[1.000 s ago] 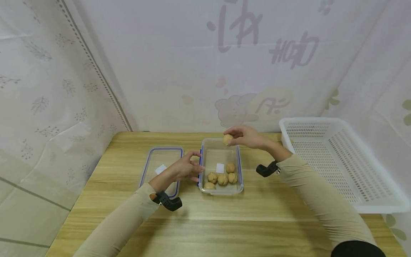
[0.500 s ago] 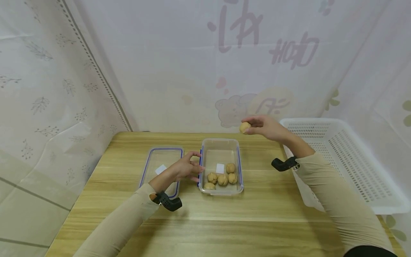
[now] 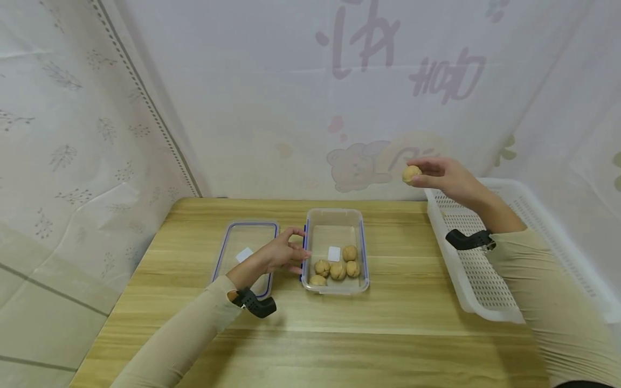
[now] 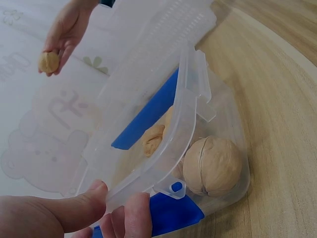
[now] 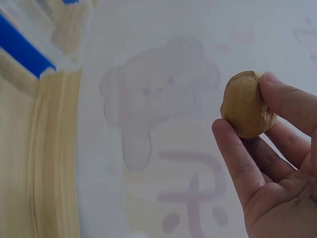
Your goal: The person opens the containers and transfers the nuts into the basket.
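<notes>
Five walnuts (image 3: 338, 270) sit toward the near end of the clear container (image 3: 332, 234) on the worktop (image 3: 368, 323), as I see it on the head feed. I have the right hand (image 3: 448, 175) raised by the far left corner of the white basket (image 3: 453, 272), its fingers and thumb pinching a sixth walnut (image 5: 245, 106). On my other side, the left hand (image 3: 281, 253) grips the container's left rim, partly covering the blue-edged lid (image 3: 252, 234) lying just beside.
</notes>
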The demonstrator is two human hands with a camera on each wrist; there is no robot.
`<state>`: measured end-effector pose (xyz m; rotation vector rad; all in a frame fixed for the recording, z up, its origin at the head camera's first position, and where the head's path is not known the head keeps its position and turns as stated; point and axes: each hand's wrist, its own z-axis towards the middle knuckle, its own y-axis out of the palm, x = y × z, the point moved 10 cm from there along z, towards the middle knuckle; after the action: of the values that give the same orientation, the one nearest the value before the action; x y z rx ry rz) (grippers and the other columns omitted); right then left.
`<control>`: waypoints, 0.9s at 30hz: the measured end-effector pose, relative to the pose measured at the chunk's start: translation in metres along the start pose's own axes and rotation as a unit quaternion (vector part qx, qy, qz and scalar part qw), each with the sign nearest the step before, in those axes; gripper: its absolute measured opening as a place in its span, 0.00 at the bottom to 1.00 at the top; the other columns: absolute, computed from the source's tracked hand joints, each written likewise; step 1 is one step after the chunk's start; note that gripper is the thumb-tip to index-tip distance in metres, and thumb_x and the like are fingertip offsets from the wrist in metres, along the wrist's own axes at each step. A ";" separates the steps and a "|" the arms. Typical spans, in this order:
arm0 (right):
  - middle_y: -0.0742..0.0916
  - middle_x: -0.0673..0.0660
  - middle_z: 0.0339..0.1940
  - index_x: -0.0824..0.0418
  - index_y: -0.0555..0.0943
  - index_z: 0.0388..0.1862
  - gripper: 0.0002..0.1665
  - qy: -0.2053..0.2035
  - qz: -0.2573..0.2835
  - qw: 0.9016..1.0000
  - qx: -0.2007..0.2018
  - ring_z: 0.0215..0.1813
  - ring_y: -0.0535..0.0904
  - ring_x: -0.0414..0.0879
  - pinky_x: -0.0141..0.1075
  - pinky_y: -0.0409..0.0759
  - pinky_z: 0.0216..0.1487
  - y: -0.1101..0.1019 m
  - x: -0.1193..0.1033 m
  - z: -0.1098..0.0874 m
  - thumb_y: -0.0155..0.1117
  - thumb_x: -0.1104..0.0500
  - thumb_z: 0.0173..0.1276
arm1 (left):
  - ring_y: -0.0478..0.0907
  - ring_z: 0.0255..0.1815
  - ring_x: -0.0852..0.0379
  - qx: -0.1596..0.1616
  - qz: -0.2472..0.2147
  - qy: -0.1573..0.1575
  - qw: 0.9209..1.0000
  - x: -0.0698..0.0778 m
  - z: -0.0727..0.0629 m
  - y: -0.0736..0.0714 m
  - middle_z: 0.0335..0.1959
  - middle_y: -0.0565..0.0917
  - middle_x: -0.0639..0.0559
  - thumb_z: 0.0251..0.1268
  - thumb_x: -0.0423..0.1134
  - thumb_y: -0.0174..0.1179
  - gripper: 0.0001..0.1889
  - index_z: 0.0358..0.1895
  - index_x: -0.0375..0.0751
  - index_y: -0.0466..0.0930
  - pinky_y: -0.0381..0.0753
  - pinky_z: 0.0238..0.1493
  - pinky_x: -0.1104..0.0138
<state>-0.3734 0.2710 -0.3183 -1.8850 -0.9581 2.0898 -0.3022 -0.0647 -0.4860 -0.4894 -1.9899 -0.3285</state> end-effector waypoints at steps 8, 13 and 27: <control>0.85 0.46 0.53 0.63 0.68 0.74 0.30 0.005 0.029 0.999 0.028 0.54 0.82 0.36 0.25 0.82 0.54 -0.031 0.025 -0.011 0.62 0.55 0.78 | 0.78 0.38 0.54 0.003 -0.003 -0.004 1.000 0.000 0.000 -0.001 0.40 0.75 0.44 0.73 0.23 0.57 0.31 0.73 0.40 0.54 0.92 0.35 0.61; 0.84 0.41 0.51 0.66 0.66 0.75 0.33 0.016 0.036 0.998 0.048 0.52 0.83 0.33 0.24 0.83 0.53 -0.046 0.045 -0.016 0.61 0.55 0.78 | 0.78 0.39 0.54 0.003 -0.002 -0.002 1.000 0.000 0.000 -0.001 0.41 0.75 0.44 0.73 0.24 0.58 0.32 0.73 0.40 0.54 0.92 0.36 0.61; 0.84 0.36 0.46 0.79 0.54 0.77 0.40 0.051 0.144 0.985 0.079 0.48 0.83 0.31 0.24 0.83 0.54 -0.063 0.106 -0.023 0.59 0.60 0.79 | 0.78 0.39 0.53 0.005 -0.004 -0.005 1.000 0.000 -0.002 -0.001 0.41 0.73 0.44 0.72 0.23 0.58 0.32 0.73 0.40 0.55 0.92 0.35 0.61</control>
<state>-0.3898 0.3837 -0.3709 -2.1277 -0.5055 2.1205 -0.3011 -0.0665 -0.4852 -0.4780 -2.0031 -0.3216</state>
